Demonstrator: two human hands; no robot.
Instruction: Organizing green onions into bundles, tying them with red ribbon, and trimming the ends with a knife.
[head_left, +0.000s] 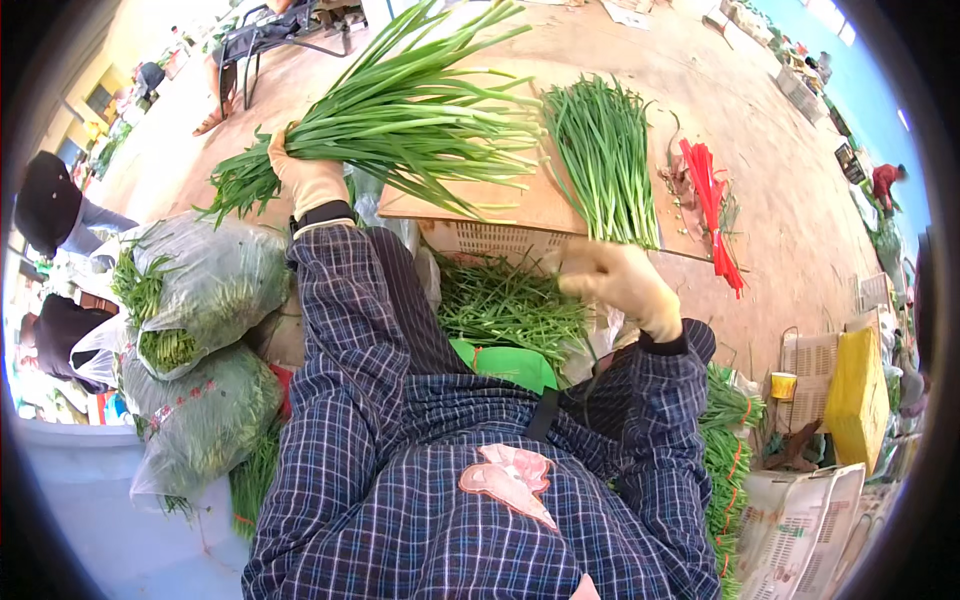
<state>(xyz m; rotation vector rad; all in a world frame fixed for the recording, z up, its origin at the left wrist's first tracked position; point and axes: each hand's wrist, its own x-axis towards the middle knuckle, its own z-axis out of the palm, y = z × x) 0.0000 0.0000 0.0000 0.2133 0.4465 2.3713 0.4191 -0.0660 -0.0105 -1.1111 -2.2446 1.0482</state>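
so, left hand: the gloved left hand (pixel 305 178) is clenched round the stalk end of a big bunch of green chives (pixel 400 115), leaves fanning far and right, likely so the loose tips stay together over the board.
right hand: the gloved right hand (pixel 620 285) is curled at the near edge of the board, fingers down among a few thin stalks; whether it truly pinches them i cannot tell.
board: a brown cardboard sheet (pixel 530 205) lies flat on a white slatted crate (pixel 490 240), which looks to serve as a work surface.
sorted pile: a smaller chive heap (pixel 605 160) lies on the board, just right of the held bunch, stalks aligned near to far.
ties: red strips (pixel 710 195) lie on the board's right end, within the right hand's reach.
loose stock: more chives (pixel 510 305) fill the space near the lap, below the crate.
bags: clear sacks of greens (pixel 200 290) are stacked at the left.
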